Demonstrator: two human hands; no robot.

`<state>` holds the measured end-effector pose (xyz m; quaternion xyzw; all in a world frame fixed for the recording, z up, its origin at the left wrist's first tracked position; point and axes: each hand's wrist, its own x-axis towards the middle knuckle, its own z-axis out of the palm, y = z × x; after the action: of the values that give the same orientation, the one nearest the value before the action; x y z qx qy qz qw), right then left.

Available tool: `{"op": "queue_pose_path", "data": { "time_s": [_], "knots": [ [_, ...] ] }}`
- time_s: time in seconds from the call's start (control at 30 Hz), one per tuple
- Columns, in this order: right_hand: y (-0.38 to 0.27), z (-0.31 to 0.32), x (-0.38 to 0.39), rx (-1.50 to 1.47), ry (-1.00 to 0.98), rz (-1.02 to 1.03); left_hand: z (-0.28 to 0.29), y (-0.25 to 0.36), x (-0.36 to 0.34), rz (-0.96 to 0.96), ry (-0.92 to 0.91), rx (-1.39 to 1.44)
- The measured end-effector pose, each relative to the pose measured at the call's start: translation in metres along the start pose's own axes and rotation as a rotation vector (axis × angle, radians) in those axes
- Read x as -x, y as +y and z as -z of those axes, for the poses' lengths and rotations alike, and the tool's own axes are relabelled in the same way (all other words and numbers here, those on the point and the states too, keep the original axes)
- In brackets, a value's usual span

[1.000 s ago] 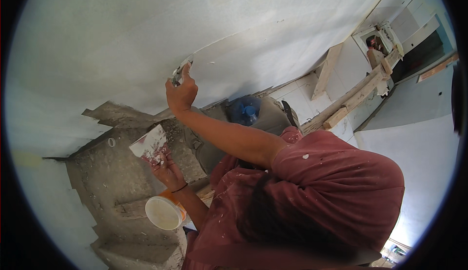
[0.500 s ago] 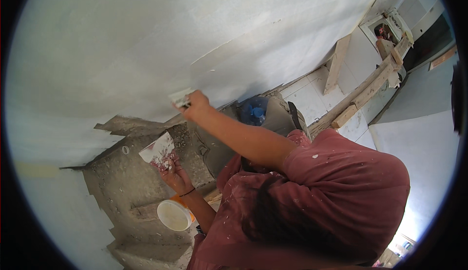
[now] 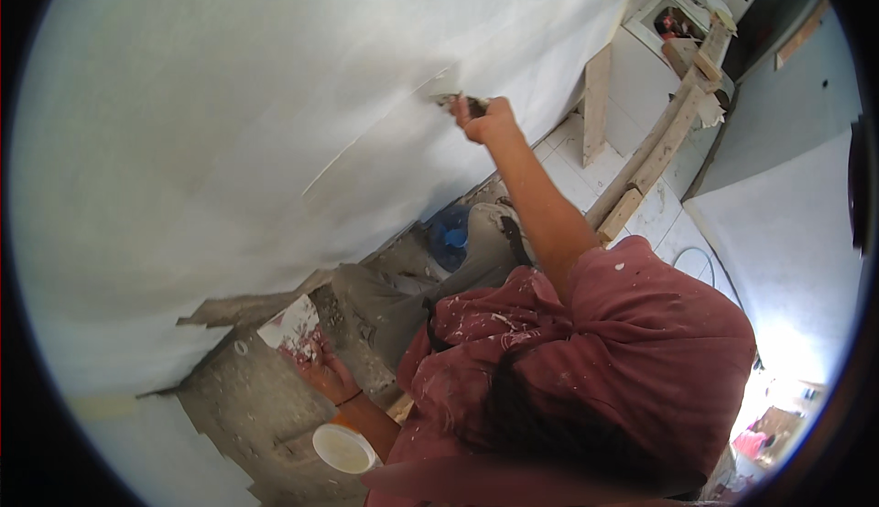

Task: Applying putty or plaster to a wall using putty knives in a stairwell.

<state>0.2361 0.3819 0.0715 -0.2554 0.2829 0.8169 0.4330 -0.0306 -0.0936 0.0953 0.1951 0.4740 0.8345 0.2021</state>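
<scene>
My right hand (image 3: 492,120) is closed round the handle of a putty knife (image 3: 445,84), whose pale blade lies at the whitish plastered wall (image 3: 201,150). A thin raised line (image 3: 362,145) runs slantwise down the plaster from the blade. Lower left, my left hand (image 3: 328,371) grips a wide scraper (image 3: 293,324). Its blade is white and smeared with plaster, with reddish stains near the fingers. The scraper is held out over the rough floor, apart from the wall. Below my left forearm stands a bucket (image 3: 345,449) with a whitish top.
A blue water jug (image 3: 449,237) stands by the wall's foot, beside my grey-trousered leg (image 3: 375,301). Wooden beams (image 3: 664,145) stretch across the white tiles at right, with an upright plank (image 3: 596,104) near the wall. Grey concrete floor (image 3: 243,406) shows at lower left.
My right hand has swept the putty knife up and to the right along the wall. The left hand still holds the scraper, a little lower in view. The whole view has shifted somewhat.
</scene>
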Motion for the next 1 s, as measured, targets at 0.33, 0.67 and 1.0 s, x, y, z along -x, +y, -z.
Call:
{"op": "queue_pose_path", "data": {
  "time_s": [0.33,0.67,1.0],
  "knots": [
    [-0.249,-0.104,0.025,0.180,-0.062,0.535,-0.010,-0.005,-0.017,0.095,-0.049,-0.071],
    [-0.253,-0.152,0.079,0.591,-0.116,0.961,-0.035,-0.008,-0.014,0.084,-0.037,-0.109],
    [-0.164,-0.212,0.115,0.615,-0.335,0.856,-0.005,-0.018,-0.014,0.139,-0.002,-0.036]
  ]
}}
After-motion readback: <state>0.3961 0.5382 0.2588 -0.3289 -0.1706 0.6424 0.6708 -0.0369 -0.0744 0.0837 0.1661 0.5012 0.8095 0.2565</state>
